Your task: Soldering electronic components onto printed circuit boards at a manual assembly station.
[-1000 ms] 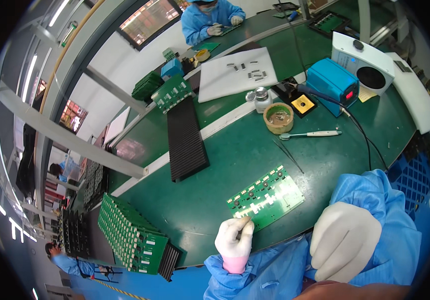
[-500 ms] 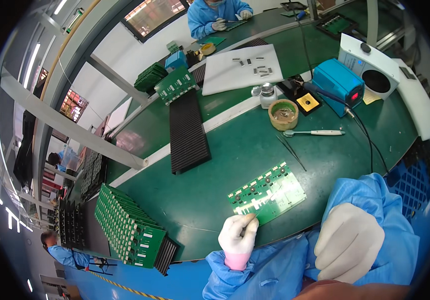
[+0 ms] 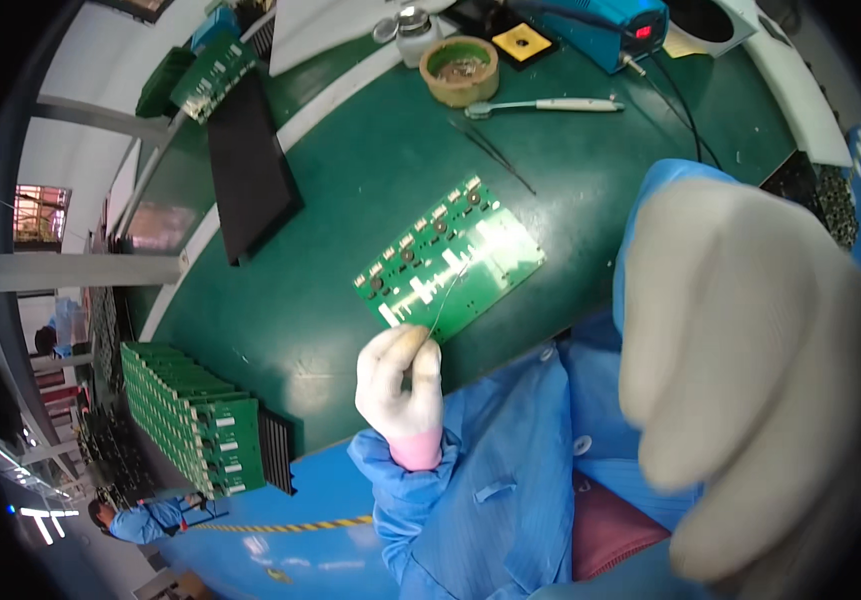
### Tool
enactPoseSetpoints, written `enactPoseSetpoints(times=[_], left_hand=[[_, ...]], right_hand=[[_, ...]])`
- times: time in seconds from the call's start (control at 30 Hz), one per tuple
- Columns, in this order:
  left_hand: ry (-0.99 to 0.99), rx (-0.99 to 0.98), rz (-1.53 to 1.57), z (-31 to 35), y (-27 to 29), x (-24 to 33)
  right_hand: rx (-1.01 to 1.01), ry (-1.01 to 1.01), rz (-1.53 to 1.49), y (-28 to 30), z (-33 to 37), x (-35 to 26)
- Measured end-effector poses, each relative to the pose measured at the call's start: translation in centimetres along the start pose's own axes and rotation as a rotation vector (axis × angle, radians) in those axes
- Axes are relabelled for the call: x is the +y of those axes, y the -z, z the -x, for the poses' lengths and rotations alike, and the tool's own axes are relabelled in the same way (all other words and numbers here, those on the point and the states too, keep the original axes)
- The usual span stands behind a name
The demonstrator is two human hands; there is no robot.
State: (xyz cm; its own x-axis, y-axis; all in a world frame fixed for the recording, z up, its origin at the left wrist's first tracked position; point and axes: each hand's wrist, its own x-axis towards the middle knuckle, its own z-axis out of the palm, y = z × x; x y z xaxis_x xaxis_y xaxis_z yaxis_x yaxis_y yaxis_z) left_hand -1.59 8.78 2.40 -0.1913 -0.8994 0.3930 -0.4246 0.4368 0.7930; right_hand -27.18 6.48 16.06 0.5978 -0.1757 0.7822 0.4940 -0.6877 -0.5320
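Observation:
My left hand (image 3: 399,380), in a white glove, is closed with thumb and finger pinching a thin silvery solder wire (image 3: 440,310). The wire reaches up over a green circuit board (image 3: 500,265), which lies slanted on the green table with white connectors along its far edge. The left fingertips are at the board's near edge. Close to the camera on the right, my right hand (image 3: 740,370) is raised, large and slightly blurred, also white-gloved. Its fingers are curled and nothing sticks out of them; the palm side is hidden. A pair of tweezers (image 3: 498,157) lies beyond the board.
A white-handled brush (image 3: 560,105) lies near a round container (image 3: 458,72), a metal-topped bottle (image 3: 416,38) and a blue soldering station (image 3: 615,30). Several boards stand in a row (image 3: 185,425) at left. A black ribbed rack (image 3: 250,165) stands farther back. Another person (image 3: 135,522) sits far left.
My right hand has come up much closer to the camera. The view has tilted downward, shifting the board and left hand up and left in the picture. The left hand still pinches the wire.

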Motion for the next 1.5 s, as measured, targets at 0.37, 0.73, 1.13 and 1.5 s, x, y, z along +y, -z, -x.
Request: enactPoseSetpoints(times=[0.37, 0.73, 1.13, 1.5], left_hand=[[-0.044, -0.031, -0.043, 0.2, -0.7, 0.2], [-0.001, 0.048, -0.043, -1.4, -3.2, 1.3], [0.094, 0.007, -0.051, -1.2, -3.5, 0.6], [0.153, 0.028, -0.037, -1.1, -3.3, 0.2]], right_hand=[[0.060, -0.506, 1.179, -5.1, 8.6, 7.5], [1.148, -0.973, 0.468, 2.0, 13.3, 7.6], [1.041, -0.989, 0.785, 16.0, 17.5, 11.7], [0.788, -0.767, 1.218, 12.6, 14.7, 7.6]])
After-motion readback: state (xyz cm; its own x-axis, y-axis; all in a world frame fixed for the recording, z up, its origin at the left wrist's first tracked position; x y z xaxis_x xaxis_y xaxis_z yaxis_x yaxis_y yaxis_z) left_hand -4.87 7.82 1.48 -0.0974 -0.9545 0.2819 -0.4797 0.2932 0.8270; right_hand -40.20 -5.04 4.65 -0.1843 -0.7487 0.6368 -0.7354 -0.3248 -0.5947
